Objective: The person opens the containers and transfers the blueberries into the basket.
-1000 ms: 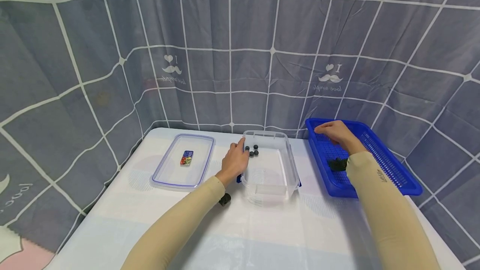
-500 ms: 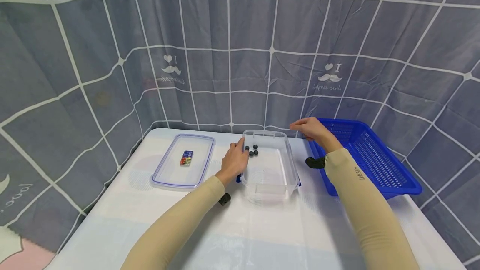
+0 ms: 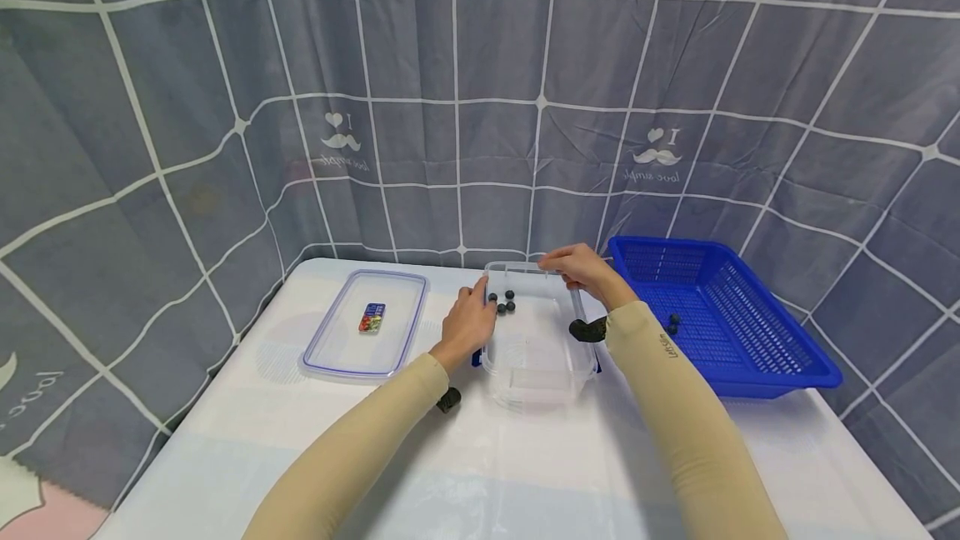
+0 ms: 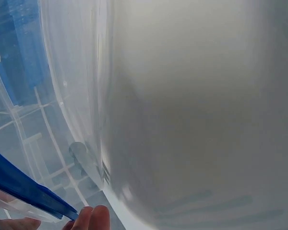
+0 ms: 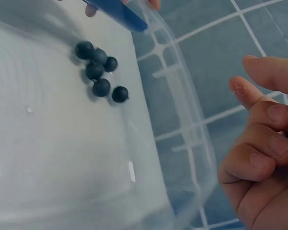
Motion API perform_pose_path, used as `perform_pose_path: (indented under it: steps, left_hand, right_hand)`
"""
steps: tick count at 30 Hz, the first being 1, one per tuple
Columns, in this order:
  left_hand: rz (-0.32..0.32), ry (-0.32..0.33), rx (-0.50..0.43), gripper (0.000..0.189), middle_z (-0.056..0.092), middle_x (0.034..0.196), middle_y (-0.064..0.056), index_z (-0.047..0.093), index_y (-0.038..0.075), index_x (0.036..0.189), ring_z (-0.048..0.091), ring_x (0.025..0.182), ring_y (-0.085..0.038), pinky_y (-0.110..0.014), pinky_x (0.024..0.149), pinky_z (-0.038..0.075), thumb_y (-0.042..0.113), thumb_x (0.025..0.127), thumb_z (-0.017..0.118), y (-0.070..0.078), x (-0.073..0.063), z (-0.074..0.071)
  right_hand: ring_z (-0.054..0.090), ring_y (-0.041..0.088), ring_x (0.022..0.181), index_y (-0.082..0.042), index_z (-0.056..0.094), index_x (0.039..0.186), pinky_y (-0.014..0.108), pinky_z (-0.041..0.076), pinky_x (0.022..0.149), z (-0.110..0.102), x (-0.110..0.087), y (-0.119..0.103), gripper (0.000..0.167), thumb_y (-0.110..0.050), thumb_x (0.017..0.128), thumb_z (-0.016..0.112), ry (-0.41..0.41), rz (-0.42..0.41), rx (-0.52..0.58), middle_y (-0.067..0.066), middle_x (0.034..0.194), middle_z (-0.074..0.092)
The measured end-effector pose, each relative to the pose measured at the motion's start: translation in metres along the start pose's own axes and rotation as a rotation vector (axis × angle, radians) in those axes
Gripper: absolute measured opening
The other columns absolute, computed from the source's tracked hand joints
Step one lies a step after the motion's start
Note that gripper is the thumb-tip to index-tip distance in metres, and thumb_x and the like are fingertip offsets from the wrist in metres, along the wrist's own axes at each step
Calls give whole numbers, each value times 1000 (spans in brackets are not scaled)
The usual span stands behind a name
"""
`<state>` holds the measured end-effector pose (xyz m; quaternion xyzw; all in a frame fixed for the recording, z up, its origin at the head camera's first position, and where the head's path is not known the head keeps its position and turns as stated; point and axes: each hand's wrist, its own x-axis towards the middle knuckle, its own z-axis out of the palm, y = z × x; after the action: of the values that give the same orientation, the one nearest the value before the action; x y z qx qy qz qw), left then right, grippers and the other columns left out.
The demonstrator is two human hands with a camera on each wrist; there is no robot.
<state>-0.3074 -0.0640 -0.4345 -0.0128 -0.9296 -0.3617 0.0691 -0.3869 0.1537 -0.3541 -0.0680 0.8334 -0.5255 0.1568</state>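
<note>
A clear plastic box with blue side latches stands mid-table. My left hand holds its left wall. In the left wrist view, its fingertips lie against the blue latch. Dark blue round berries, like blueberries, cluster at the box's far left end. My right hand hovers at the far right rim. The right wrist view shows curled fingers, with thumb and index tips close together. No berry shows between those tips, and the palm is hidden.
To the right sits a blue basket with a few dark berries in it. A clear lid with a blue seal and a printed label lies left. A grey gridded curtain hangs behind the table.
My right hand has moved left from above the blue basket to the box's far rim, uncovering berries in the basket. The left hand and the box stay in place.
</note>
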Motion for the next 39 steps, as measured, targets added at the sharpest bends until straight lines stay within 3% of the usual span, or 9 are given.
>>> perform_pose_path:
  steps: [19,39]
  left_hand:
    - [-20,-5,9,56,46,145,-20,30,22,160,58,121,-38,-58,95,49,34,106,40,0,2,0]
    - [-25,0,11,55,46,146,-20,30,22,160,58,121,-37,-58,94,49,34,107,39,-1,3,2]
  right_hand:
    - [24,11,50,-1,70,122,26,28,50,44,27,20,32,-18,95,69,13,45,131,-3,61,37]
    - [25,13,53,0,67,129,27,30,52,63,40,40,38,-15,95,68,63,151,130,-2,65,38]
